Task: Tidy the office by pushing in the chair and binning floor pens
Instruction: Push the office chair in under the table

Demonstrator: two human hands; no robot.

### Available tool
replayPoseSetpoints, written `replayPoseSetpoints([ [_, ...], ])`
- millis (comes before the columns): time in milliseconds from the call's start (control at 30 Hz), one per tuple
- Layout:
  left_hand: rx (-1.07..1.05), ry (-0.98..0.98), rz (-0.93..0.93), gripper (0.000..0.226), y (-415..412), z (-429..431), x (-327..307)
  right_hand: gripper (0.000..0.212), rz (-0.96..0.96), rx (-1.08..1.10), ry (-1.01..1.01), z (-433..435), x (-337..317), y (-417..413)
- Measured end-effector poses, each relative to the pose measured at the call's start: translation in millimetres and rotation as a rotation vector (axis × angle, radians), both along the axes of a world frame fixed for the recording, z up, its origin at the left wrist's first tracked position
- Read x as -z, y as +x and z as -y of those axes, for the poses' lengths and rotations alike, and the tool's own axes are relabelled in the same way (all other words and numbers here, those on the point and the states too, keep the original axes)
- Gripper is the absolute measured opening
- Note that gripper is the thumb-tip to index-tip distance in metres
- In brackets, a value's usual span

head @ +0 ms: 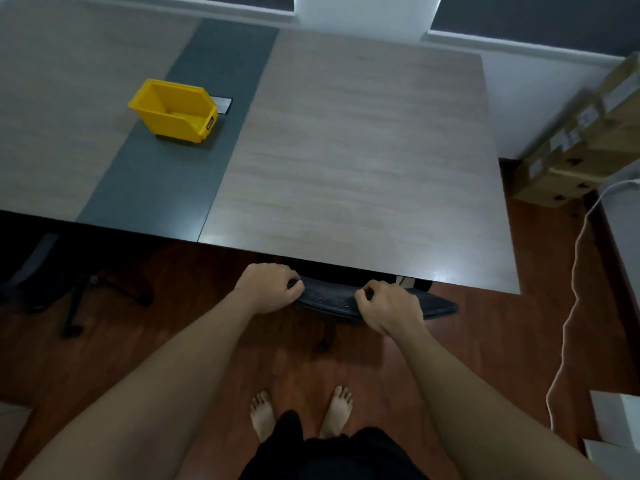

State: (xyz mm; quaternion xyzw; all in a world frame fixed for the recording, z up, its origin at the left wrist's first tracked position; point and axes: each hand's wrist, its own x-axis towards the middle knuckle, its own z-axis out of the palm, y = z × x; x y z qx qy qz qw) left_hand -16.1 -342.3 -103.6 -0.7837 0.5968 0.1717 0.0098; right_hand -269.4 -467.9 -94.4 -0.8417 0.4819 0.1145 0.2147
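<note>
The black office chair (pixel 332 299) stands at the near edge of the grey wooden desk (pixel 363 168), its seat hidden under the desktop and only the top of its mesh backrest showing. My left hand (pixel 268 287) grips the left part of the backrest top. My right hand (pixel 388 308) grips it further right. A yellow plastic bin (pixel 175 110) sits open and empty on the dark strip at the desk's far left. No pens show on the floor in this view.
A second dark chair (pixel 45 282) stands at the left, partly under the desk. A cardboard box (pixel 581 140) leans at the right wall and a white cable (pixel 571 306) trails down over the reddish wood floor. My bare feet (pixel 301 414) stand behind the chair.
</note>
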Motion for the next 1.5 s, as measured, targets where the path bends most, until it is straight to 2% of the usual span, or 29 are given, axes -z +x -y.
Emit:
replayPoseSetpoints([
  [133,-0.048,0.048,-0.093,0.06,14.9,-15.4,-24.8,0.061,0.133,-0.098,0.196,10.9,0.3,8.3],
  [333,-0.401,-0.025,-0.134,0.065,36.2,-94.5,-52.3,0.06,0.271,-0.299,0.226,-5.7,-16.6,68.5],
  [500,-0.642,-0.077,-0.154,0.074,51.8,-171.7,-68.0,0.058,0.311,-0.475,0.213,-34.6,-36.7,129.4],
  [667,-0.826,-0.142,-0.173,0.073,64.3,-248.1,-72.0,0.062,0.331,-0.611,0.2,-73.3,-50.9,187.5],
  [733,-0.882,-0.159,-0.181,0.077,73.9,-277.6,-69.7,0.063,0.329,-0.654,0.204,-91.6,-53.7,210.5],
  [1067,-1.067,-0.233,-0.189,0.067,141.9,-425.5,-70.5,0.065,0.309,-0.832,0.24,-216.7,-57.8,333.3],
  [1167,-1.127,-0.228,-0.221,0.076,164.8,-470.8,-69.1,0.064,0.305,-0.853,0.26,-259.0,-58.9,370.4],
  [1300,-1.182,-0.252,-0.261,0.107,197.6,-530.4,-67.5,0.062,0.303,-0.86,0.286,-311.6,-56.3,418.3],
  [1333,-1.19,-0.254,-0.265,0.106,206.6,-543.9,-66.3,0.061,0.306,-0.862,0.291,-323.7,-54.7,428.5],
  [1433,-1.209,-0.239,-0.251,0.075,234.6,-577.9,-67.6,0.06,0.304,-0.874,0.302,-355.9,-49.9,456.1],
  [1500,-1.208,-0.247,-0.235,0.065,253.1,-595.7,-69.8,0.06,0.291,-0.885,0.304,-372.4,-47.4,475.0],
])
